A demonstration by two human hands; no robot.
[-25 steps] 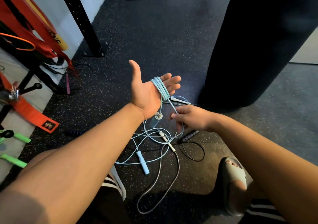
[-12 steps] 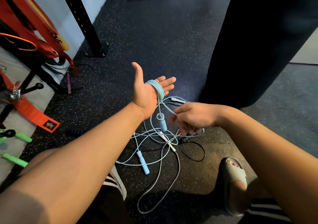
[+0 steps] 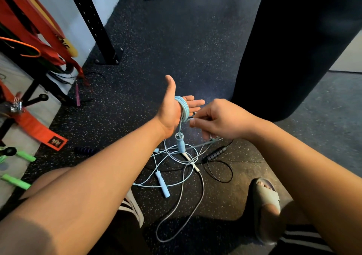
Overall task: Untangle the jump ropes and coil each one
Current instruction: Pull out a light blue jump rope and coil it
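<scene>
My left hand point(image 3: 173, 108) is held palm-up with straight fingers, and several turns of the light blue jump rope point(image 3: 183, 106) are wound round it. One blue handle point(image 3: 180, 144) dangles from the coil below my wrist. My right hand point(image 3: 219, 120) is just right of the coil and pinches the blue cord between thumb and fingers. The rest of the blue cord lies tangled on the floor with its other handle point(image 3: 162, 184). A black jump rope point(image 3: 216, 154) and a white-handled rope point(image 3: 193, 162) lie in the same tangle.
A black punching bag point(image 3: 293, 39) hangs at the right. A black rack post point(image 3: 94, 20) stands at the back left, with red straps point(image 3: 35, 25) and green handles point(image 3: 17, 182) beside it. A purple handle point(image 3: 86, 150) lies left of the tangle. My sandalled foot point(image 3: 264, 202) is at the lower right.
My right hand rose from the floor tangle to beside my left fingers, drawing the blue cord up with it. The dangling blue handle swung slightly lower.
</scene>
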